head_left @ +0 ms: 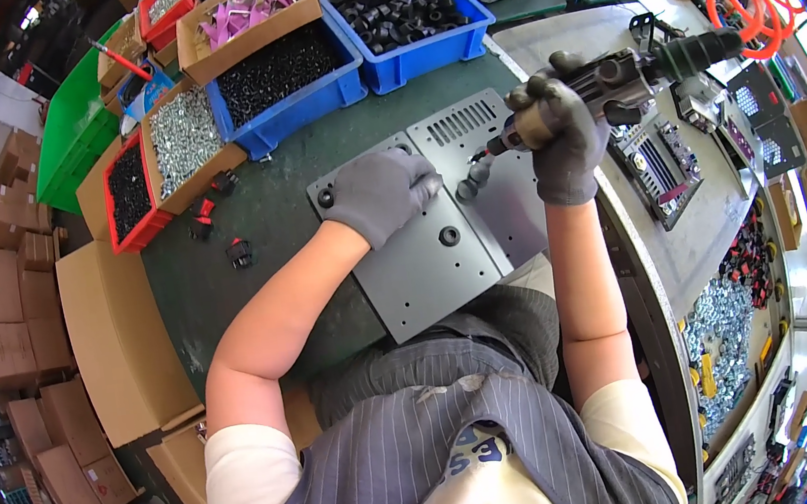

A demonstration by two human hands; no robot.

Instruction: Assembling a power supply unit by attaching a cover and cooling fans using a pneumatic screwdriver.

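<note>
A grey sheet-metal panel [418, 285] with small holes and a slotted vent rests at the near edge of the green bench. My left hand [381, 194], in a grey glove, is on the panel with its fingers curled in; whatever they hold is hidden. My right hand [560, 132], also gloved, grips a power screwdriver [609, 81] tilted down to the left. Its bit points toward dark round rubber feet [473, 181] on the panel; contact is unclear. Another rubber foot [450, 236] sits nearer me, and one [324, 198] is left of my left hand.
Blue bins [416, 64] of black parts stand behind the panel. A cardboard box [226, 138] of screws and a red bin [135, 243] stand at left. Small black-and-red switches [239, 253] lie nearby. An orange coiled hose [735, 10] hangs at right, above a conveyor with metal assemblies [660, 170].
</note>
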